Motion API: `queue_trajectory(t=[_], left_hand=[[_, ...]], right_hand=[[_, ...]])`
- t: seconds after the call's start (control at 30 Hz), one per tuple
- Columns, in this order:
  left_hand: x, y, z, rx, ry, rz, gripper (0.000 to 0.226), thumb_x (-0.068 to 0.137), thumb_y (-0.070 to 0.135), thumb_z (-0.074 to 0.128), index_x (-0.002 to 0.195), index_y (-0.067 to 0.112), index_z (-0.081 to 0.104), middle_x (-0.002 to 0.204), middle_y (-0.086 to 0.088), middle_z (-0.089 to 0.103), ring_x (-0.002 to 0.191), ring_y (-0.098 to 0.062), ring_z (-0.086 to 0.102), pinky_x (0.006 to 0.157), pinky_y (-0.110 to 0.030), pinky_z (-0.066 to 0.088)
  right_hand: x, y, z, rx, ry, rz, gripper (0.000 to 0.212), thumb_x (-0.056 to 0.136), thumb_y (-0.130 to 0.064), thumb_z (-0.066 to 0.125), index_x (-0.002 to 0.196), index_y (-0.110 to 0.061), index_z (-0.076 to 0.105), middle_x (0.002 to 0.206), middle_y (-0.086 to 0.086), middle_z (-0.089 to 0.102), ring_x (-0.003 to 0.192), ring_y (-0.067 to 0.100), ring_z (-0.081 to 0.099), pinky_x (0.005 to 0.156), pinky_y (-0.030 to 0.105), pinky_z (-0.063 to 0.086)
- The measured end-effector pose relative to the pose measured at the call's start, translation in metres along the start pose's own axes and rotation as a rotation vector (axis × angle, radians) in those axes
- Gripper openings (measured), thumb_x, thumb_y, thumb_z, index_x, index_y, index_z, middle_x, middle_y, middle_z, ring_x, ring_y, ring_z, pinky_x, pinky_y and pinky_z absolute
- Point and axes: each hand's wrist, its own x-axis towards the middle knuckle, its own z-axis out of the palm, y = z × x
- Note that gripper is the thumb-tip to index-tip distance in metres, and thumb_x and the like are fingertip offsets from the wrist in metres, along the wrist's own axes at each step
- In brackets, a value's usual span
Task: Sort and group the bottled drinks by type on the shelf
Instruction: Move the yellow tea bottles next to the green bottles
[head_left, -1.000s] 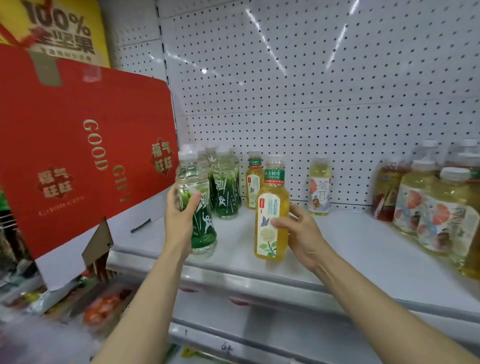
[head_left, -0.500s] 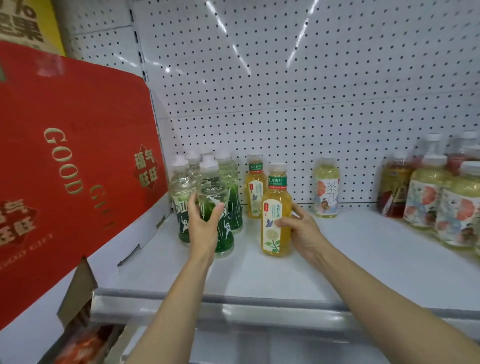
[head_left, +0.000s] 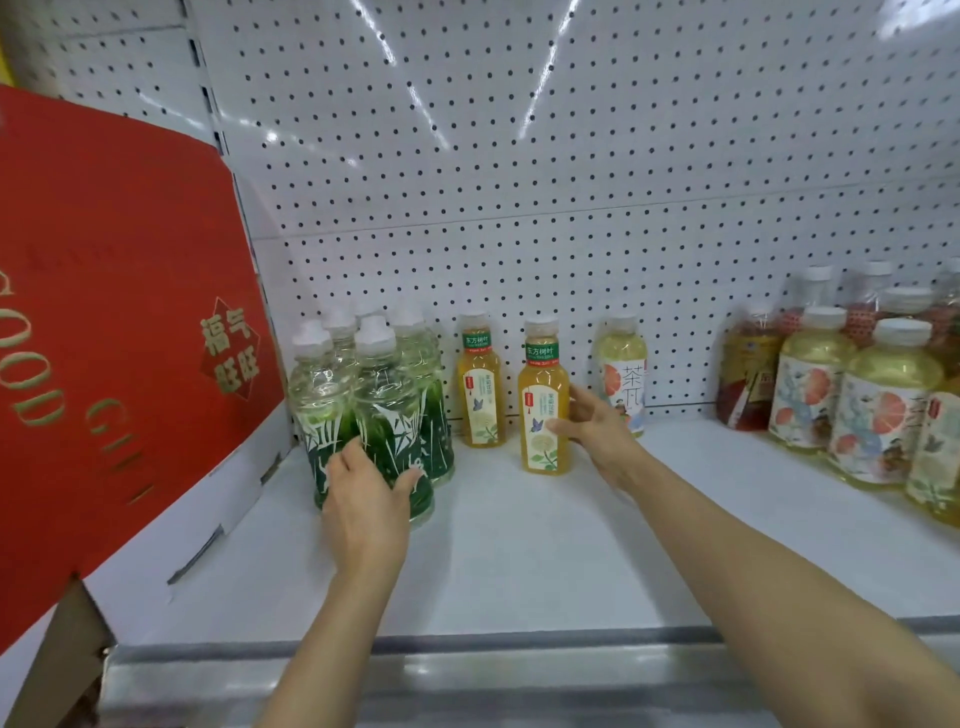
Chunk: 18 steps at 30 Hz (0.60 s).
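The person stands close to a white shelf (head_left: 519, 561) backed by a dotted pegboard (head_left: 571, 156), both arms reaching in. The left hand (head_left: 366, 499) wraps around the lower part of a clear bottle with a green leafy label (head_left: 387, 410), thumb on its right side and fingers on its left, the bottle standing upright on the shelf at the front of a tight cluster of matching green bottles (head_left: 332, 384) near the left end. The right hand (head_left: 597, 431) is at the right side of a yellow tea bottle with a green neck band (head_left: 543, 405), thumb laid across the label and the fingers loosely spread behind it; whether they actually clasp the bottle I cannot tell from here. That bottle stands upright, a little forward and to the right of a second yellow tea bottle (head_left: 480, 384) of the same kind by the back wall. Just behind the right hand is a pale bottle with an orange fruit label (head_left: 623, 374), standing alone. Well apart, at the right end, sits a group of pale yellow bottles with fruit labels (head_left: 878, 410) and a darker amber bottle (head_left: 743, 374). A big red gift carton with gold lettering (head_left: 114, 322) leans in at the left, beside the green bottles.
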Motion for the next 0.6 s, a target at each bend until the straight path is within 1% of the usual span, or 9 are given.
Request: queue_trajectory(t=[0.07,0.13,0.17,0.23,0.3,0.37,0.4,0.5,0.6], left_hand=[[0.004,-0.001,0.001,0.070,-0.008,0.001,0.068,0.084,0.045,0.072,0.132,0.004,0.046,0.124,-0.015,0.060,0.107,-0.035,0.061,0.083,-0.044,0.050],[0.009,-0.003,0.001,0.134,-0.011,0.019,0.061,0.083,0.050,0.070,0.117,0.005,0.051,0.105,-0.013,0.066,0.093,-0.033,0.064,0.073,-0.040,0.051],[0.010,-0.003,0.001,0.162,-0.008,0.028,0.059,0.082,0.053,0.070,0.112,0.006,0.052,0.098,-0.012,0.067,0.087,-0.031,0.065,0.069,-0.038,0.050],[0.013,-0.005,0.001,0.202,-0.001,0.035,0.057,0.081,0.057,0.068,0.106,0.008,0.053,0.090,-0.008,0.067,0.080,-0.028,0.065,0.062,-0.035,0.047],[0.014,-0.005,0.000,0.224,0.007,0.039,0.057,0.080,0.059,0.068,0.104,0.009,0.054,0.087,-0.006,0.066,0.077,-0.026,0.063,0.059,-0.033,0.044],[0.015,-0.007,0.001,0.227,0.008,0.048,0.057,0.081,0.059,0.067,0.106,0.009,0.055,0.089,-0.006,0.066,0.078,-0.026,0.063,0.059,-0.033,0.043],[0.015,-0.008,0.001,0.222,0.008,0.058,0.056,0.081,0.058,0.067,0.106,0.009,0.055,0.089,-0.005,0.066,0.078,-0.026,0.063,0.059,-0.034,0.045],[0.014,-0.010,0.003,0.208,0.012,0.082,0.056,0.081,0.059,0.066,0.105,0.010,0.055,0.089,-0.004,0.065,0.078,-0.025,0.064,0.064,-0.039,0.055],[0.014,-0.009,0.004,0.205,0.003,0.091,0.055,0.081,0.058,0.066,0.105,0.010,0.054,0.089,-0.004,0.063,0.079,-0.025,0.063,0.066,-0.040,0.056]], right_hand=[[0.010,0.000,-0.002,-0.025,0.017,0.004,0.064,0.085,0.007,0.063,0.142,-0.017,0.045,0.122,0.007,0.066,0.110,0.020,0.063,0.074,0.024,0.054],[0.019,-0.001,-0.002,-0.058,0.022,0.011,0.062,0.087,0.007,0.060,0.142,-0.016,0.044,0.121,0.006,0.065,0.112,0.021,0.062,0.076,0.026,0.052],[0.023,0.000,0.000,-0.072,0.020,0.013,0.060,0.088,0.007,0.059,0.142,-0.015,0.044,0.121,0.006,0.064,0.111,0.021,0.061,0.076,0.025,0.052],[0.031,0.003,0.004,-0.086,0.015,0.015,0.058,0.090,0.006,0.058,0.142,-0.014,0.042,0.125,0.006,0.063,0.107,0.017,0.061,0.071,0.021,0.053],[0.037,0.006,0.010,-0.087,0.015,0.013,0.056,0.091,0.006,0.056,0.141,-0.015,0.043,0.124,0.003,0.062,0.100,0.012,0.062,0.065,0.019,0.054],[0.041,0.008,0.015,-0.101,0.012,0.011,0.054,0.092,0.005,0.054,0.139,-0.020,0.043,0.117,-0.001,0.062,0.098,0.010,0.062,0.066,0.020,0.055],[0.043,0.009,0.017,-0.119,0.013,0.010,0.053,0.093,0.004,0.053,0.139,-0.021,0.043,0.116,-0.002,0.062,0.102,0.012,0.062,0.071,0.023,0.056],[0.046,0.011,0.018,-0.190,0.030,0.012,0.047,0.095,-0.002,0.053,0.138,-0.019,0.046,0.121,0.000,0.063,0.112,0.019,0.061,0.089,0.039,0.054],[0.044,0.010,0.019,-0.320,0.063,0.009,0.038,0.096,-0.011,0.054,0.134,-0.017,0.050,0.124,0.002,0.064,0.113,0.021,0.062,0.092,0.045,0.054]])
